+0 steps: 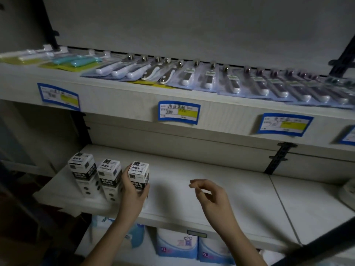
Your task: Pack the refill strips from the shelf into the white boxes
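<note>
Box [139, 174] stands upright — left hand [132, 191] gripping it.

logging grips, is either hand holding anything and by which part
The left hand grips the rightmost white box around its lower sides, standing on the shelf. The right hand holds nothing, fingers loosely curled.

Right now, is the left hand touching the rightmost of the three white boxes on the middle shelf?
Touching. The head view shows the left hand wrapped around the rightmost white box, thumb and fingers against its sides. The right hand is apart, holding nothing.
</note>
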Motion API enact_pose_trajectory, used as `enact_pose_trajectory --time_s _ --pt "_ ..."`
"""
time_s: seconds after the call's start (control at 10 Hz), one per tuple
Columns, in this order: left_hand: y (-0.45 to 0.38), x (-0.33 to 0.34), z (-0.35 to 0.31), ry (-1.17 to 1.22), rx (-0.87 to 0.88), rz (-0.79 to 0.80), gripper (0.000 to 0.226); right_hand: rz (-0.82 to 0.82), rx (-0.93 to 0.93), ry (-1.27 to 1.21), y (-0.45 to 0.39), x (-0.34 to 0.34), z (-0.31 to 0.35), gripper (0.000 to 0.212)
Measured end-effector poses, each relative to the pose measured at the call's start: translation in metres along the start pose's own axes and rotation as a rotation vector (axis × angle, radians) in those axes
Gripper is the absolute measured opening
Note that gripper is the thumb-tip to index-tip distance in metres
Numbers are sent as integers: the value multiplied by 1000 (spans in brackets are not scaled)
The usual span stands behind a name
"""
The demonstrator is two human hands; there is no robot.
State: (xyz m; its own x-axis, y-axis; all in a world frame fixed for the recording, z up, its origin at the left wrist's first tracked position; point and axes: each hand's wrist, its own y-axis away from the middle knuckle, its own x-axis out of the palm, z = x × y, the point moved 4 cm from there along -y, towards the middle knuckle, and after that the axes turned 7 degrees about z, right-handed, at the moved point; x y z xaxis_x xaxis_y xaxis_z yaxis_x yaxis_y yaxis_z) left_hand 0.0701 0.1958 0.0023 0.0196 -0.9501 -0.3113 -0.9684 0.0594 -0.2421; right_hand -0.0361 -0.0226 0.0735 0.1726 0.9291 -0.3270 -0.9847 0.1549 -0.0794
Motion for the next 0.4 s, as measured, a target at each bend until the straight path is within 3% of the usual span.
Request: enact_pose_trajectory --time_s 0.3,0.4 --pt "14 -15 -10 109 22 126 99 76 65 135 14 13 -4 21" --pt "23 -31 -25 5 24 96 100 118 52 228 17 13 3 26"
